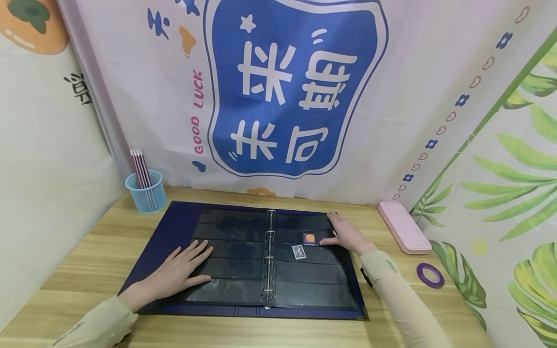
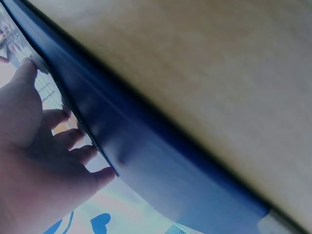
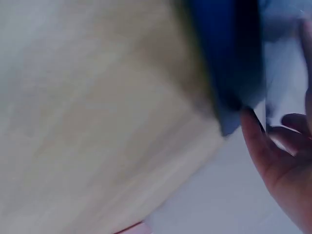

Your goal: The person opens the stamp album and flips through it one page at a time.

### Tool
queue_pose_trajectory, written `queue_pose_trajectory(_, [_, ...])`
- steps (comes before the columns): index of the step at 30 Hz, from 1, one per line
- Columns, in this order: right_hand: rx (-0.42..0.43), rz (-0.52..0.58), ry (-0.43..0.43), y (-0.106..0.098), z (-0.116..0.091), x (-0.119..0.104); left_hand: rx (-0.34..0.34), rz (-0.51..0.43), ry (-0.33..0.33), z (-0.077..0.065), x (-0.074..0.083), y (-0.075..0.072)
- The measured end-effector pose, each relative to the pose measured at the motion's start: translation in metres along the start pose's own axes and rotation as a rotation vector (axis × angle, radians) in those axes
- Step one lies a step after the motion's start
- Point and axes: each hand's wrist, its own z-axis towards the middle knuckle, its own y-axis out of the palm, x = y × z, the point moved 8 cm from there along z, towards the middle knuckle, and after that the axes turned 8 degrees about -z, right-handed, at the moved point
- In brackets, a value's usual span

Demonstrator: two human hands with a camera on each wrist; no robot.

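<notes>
A dark blue ring-bound stamp album [image 1: 163,227] lies open on the table, with black pages divided into strip pockets. My left hand [image 1: 176,270] rests on the left page, its fingers spread. On the right page are a stamp with an orange disc [image 1: 309,238] and, just below and left of it, a pale grey stamp [image 1: 299,252]. At the album's upper right corner is my right hand [image 1: 348,233]; its thumb reaches in beside the orange stamp, and a finger touches the corner. The right wrist view shows that hand [image 3: 287,161] at the blurred cover edge.
Pencils [image 1: 141,169] stand in a light blue cup [image 1: 150,195] at the back left. On the right lie a pink case [image 1: 404,227] and a roll of purple tape [image 1: 430,275]. A printed cloth [image 1: 300,87] hangs behind the wooden table [image 1: 87,256].
</notes>
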Motion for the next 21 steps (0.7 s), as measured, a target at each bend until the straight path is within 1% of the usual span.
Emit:
queue_pose_trajectory(2, [0.031,0.005,-0.008,-0.006,0.000,-0.002,0.003,0.009,0.004,0.000,0.000,0.000])
queue_pose_trajectory(4, [0.078,0.034,-0.006,-0.014,-0.001,-0.003,0.003,0.022,0.010,0.000,0.000,0.000])
queue_pose_trajectory(6, [0.112,0.094,0.034,-0.022,-0.003,0.000,0.003,0.033,0.012,0.000,0.000,0.000])
queue_pose_trajectory(7, [0.117,0.130,0.070,-0.025,-0.005,0.003,0.003,0.039,0.014,0.000,0.000,0.000])
queue_pose_trajectory(9, [0.109,0.221,0.148,-0.029,-0.009,0.010,0.006,0.049,0.020,0.000,0.001,0.000])
queue_pose_trajectory(11, [0.075,0.323,0.226,-0.031,-0.014,0.015,0.011,0.058,0.026,0.000,0.001,0.000])
queue_pose_trajectory(13, [0.048,0.401,0.267,-0.034,-0.018,0.017,0.015,0.065,0.031,0.001,0.001,0.000])
queue_pose_trajectory(14, [0.040,0.426,0.271,-0.037,-0.020,0.017,0.017,0.066,0.032,0.001,0.001,-0.001])
queue_pose_trajectory(16, [0.043,0.437,0.259,-0.046,-0.020,0.014,0.018,0.069,0.030,0.001,0.001,-0.001])
queue_pose_trajectory(21, [0.104,0.371,0.208,-0.078,-0.019,0.001,0.015,0.063,0.026,0.000,0.000,0.000])
